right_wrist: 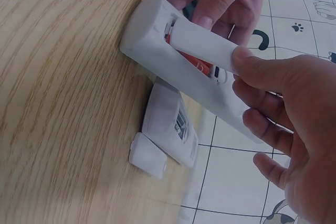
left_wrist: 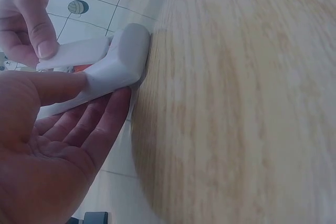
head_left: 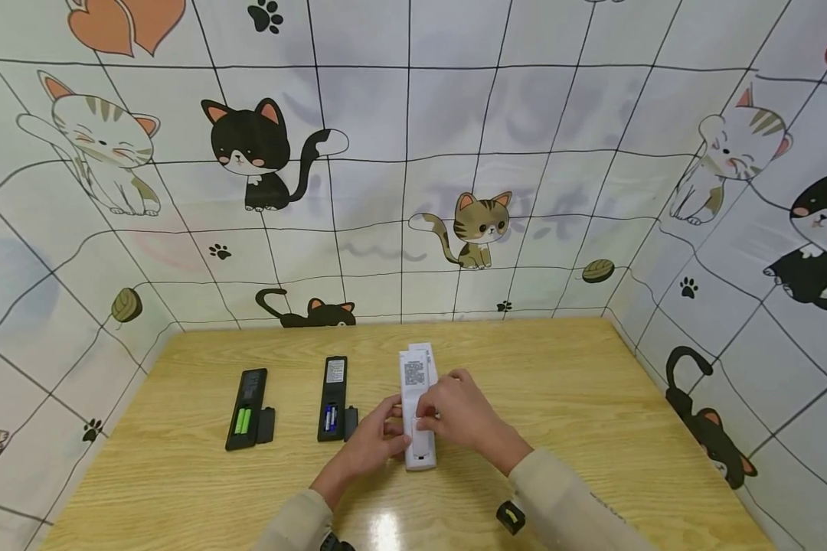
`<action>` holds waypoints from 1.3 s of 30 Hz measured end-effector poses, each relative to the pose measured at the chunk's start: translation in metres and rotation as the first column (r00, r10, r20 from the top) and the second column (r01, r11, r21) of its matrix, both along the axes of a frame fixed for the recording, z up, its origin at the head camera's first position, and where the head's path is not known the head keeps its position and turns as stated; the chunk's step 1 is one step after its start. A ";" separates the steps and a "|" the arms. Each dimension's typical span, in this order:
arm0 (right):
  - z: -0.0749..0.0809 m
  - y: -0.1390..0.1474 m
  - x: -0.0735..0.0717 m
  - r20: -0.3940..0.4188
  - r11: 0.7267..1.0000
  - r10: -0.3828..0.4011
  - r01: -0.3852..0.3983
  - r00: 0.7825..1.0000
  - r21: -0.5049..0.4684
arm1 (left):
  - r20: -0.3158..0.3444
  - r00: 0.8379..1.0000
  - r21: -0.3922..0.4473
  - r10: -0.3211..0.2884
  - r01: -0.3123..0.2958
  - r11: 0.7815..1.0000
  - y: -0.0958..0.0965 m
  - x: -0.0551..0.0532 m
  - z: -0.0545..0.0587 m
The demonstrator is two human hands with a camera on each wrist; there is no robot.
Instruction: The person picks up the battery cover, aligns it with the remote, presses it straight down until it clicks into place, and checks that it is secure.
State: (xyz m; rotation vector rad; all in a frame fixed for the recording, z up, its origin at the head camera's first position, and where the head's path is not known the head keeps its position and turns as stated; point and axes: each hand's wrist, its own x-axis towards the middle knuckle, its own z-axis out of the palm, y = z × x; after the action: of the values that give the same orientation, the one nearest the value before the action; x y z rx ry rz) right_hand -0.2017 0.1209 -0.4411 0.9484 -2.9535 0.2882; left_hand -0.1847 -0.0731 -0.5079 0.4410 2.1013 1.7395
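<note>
A white remote control [head_left: 419, 458] is tilted up off the wooden table, back side up, its label facing the head camera. My left hand [head_left: 372, 438] grips its side, thumb on one edge and fingers behind. My right hand [head_left: 460, 413] pinches one end of the white battery cover [right_wrist: 205, 43] between thumb and finger. The cover's other end sits at the remote's bottom end, and the raised end leaves a gap. Through that gap a red battery [right_wrist: 197, 62] shows in the compartment.
Behind lies a second white remote [right_wrist: 161, 109], compartment uncovered, with a loose white cover [right_wrist: 148, 156] beside it. To the left are two black remotes, one with green batteries [head_left: 243, 421], one with blue batteries [head_left: 331, 418], each beside its black cover [head_left: 266, 425]. A patterned cloth wall [head_left: 372, 252] borders the table.
</note>
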 end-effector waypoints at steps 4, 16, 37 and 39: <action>0.000 -0.001 0.001 -0.005 1.000 -0.003 0.003 1.000 0.006 | -0.012 1.000 -0.008 -0.001 0.001 1.000 0.000 0.001 -0.001; -0.006 0.000 0.004 -0.054 0.999 0.030 -0.029 0.998 0.021 | -0.031 0.999 -0.002 -0.010 0.010 1.000 0.001 0.001 -0.004; -0.018 -0.001 0.008 -0.158 0.999 -0.003 0.010 0.987 0.045 | -0.022 1.000 0.010 -0.010 0.010 1.000 -0.001 0.001 -0.003; -0.019 -0.001 0.008 -0.164 0.999 -0.007 0.015 0.986 0.047 | -0.024 1.000 0.009 -0.010 0.010 1.000 -0.001 0.001 -0.003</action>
State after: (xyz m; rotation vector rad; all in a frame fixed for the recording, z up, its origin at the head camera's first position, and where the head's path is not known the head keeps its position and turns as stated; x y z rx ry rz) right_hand -0.1933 0.1199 -0.4602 0.9126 -2.8265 0.1314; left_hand -0.1834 -0.0737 -0.5113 0.4762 2.1042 1.7475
